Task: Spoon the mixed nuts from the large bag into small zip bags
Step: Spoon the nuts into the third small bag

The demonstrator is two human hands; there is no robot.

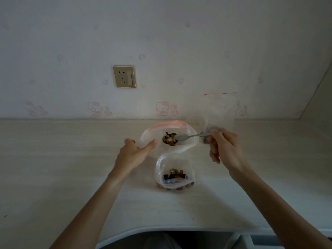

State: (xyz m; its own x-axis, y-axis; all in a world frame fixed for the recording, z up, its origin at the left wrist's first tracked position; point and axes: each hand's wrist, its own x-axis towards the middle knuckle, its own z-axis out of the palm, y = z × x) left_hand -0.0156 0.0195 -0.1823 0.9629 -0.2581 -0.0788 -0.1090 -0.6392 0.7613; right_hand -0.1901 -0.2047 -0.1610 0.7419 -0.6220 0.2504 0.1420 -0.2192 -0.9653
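Spooning goes best here with the bowl kept level until it is well inside the mouth of the receiving bag, and with that mouth held wide so nothing catches on the plastic.

The right hand [222,146] grips the handle of the spoon [190,136], fingers curled round it, and the bowl sits at the mouth of the large bag [186,130], right against the pile of mixed nuts [170,139] showing inside. That bag, with its orange-red zip strip, lies toward the back edge of the table [71,159], near the middle.

The left hand [134,153] rests at the left rim of the large bag, with one straight finger pressing or propping the plastic; whether the other fingers pinch the rim I cannot tell.

A small zip bag [175,175] stands just in front of the large one, nearer the person, open and already holding some nuts. It lies between the two forearms, just below the spoon and close to both hands.

Another clear zip bag [218,108] with a thin red line at its top stands against the wall behind the right hand; it seems to hold a few dark pieces at its base.

My judgement is that a scoop is being loaded, and the short carry to the small bag should be slow and low.
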